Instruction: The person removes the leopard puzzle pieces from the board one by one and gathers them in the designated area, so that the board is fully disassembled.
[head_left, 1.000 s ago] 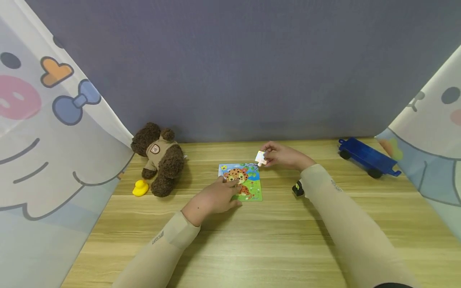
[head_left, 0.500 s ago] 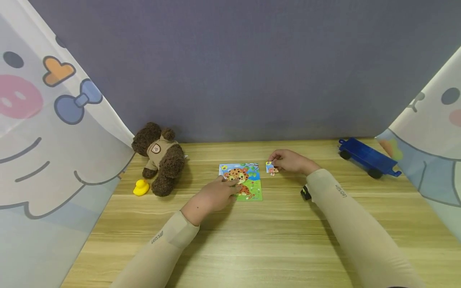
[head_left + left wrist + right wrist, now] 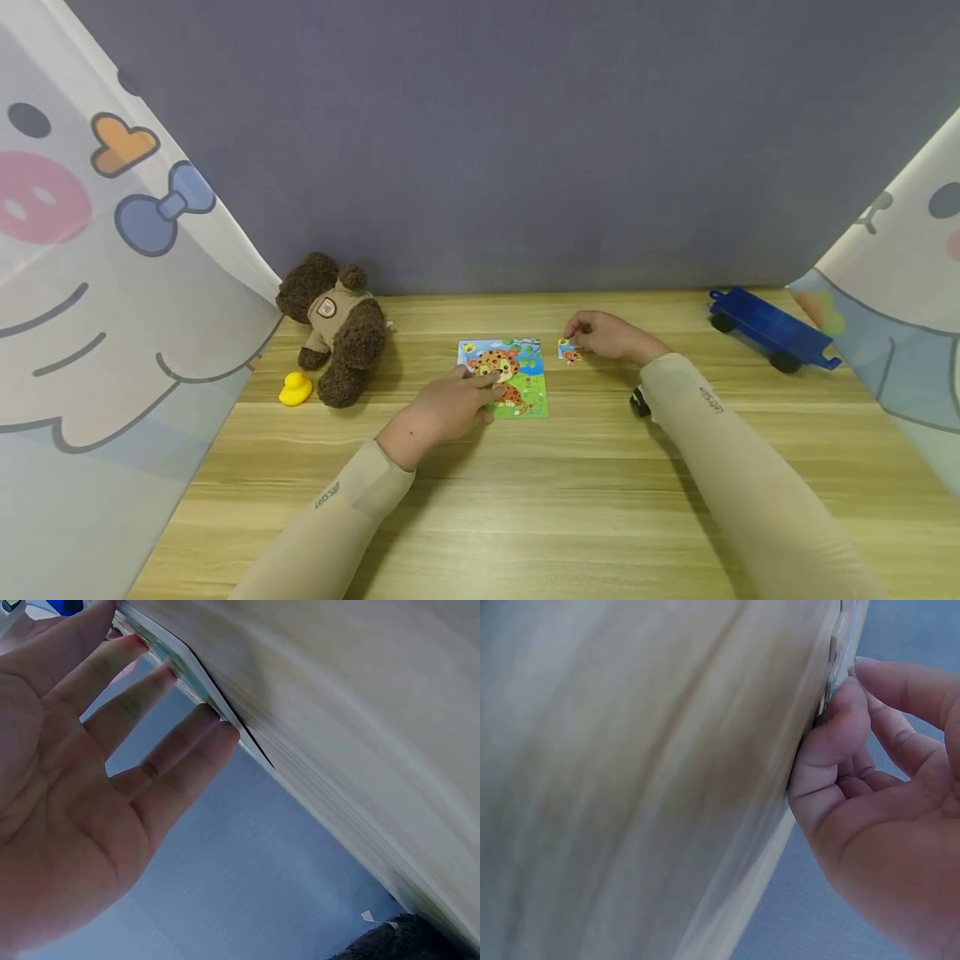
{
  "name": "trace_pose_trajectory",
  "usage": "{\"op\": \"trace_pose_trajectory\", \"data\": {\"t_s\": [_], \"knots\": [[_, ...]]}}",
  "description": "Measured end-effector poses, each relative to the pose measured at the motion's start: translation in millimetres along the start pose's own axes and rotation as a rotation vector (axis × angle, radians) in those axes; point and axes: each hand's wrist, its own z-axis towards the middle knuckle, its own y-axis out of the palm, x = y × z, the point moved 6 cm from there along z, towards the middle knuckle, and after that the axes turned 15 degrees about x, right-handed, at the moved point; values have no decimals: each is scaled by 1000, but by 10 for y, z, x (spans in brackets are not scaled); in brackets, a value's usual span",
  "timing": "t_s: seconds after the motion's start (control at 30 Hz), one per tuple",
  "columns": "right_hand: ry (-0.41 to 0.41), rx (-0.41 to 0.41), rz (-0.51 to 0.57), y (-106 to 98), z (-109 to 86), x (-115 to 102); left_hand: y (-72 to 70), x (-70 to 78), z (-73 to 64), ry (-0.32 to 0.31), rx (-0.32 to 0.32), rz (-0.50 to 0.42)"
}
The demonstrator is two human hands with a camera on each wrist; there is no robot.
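Note:
A small square jigsaw puzzle point(image 3: 531, 387) with a spotted leopard on blue and green lies flat on the wooden table. My left hand point(image 3: 446, 404) rests on its lower left part, fingers extended; in the left wrist view, the fingertips point(image 3: 226, 733) touch it near the edge. To the right of the puzzle, my right hand point(image 3: 609, 337) pinches a puzzle piece point(image 3: 567, 354) low over the table. Yellow, blue and an orange bit show on that piece. From the right wrist, the thumb and curled fingers are seen close to the tabletop, the piece mostly edge-on.
A brown teddy bear point(image 3: 337, 329) lies at the left, with a yellow rubber duck point(image 3: 296, 389) in front of it. On the right stands a blue toy wagon point(image 3: 772, 327). A grey panel point(image 3: 480, 150) closes off the back of the table point(image 3: 525, 500).
My right hand has moved right and down with the puzzle piece, away from the puzzle's upper right corner to the table. My left hand has stayed on the puzzle.

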Motion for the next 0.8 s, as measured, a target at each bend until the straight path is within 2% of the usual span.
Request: {"op": "trace_pose_trajectory", "data": {"t_s": [0.1, 0.27, 0.33, 0.63, 0.8], "knots": [[1, -10, 14, -15, -23, -15, -2, 4, -4, -3, -8, 4], [56, -30, 71, -43, -59, -28, -9, 7, -1, -7, -10, 4], [63, -27, 63, -52, -54, -39, -6, 5, -1, -8, -10, 0], [-32, 1, -30, -31, 18, -334, -3, 8, -5, -12, -6, -36], [-63, -23, 26, 56, 72, -584, 1, 4, -1, -7, -2, -36]]}}
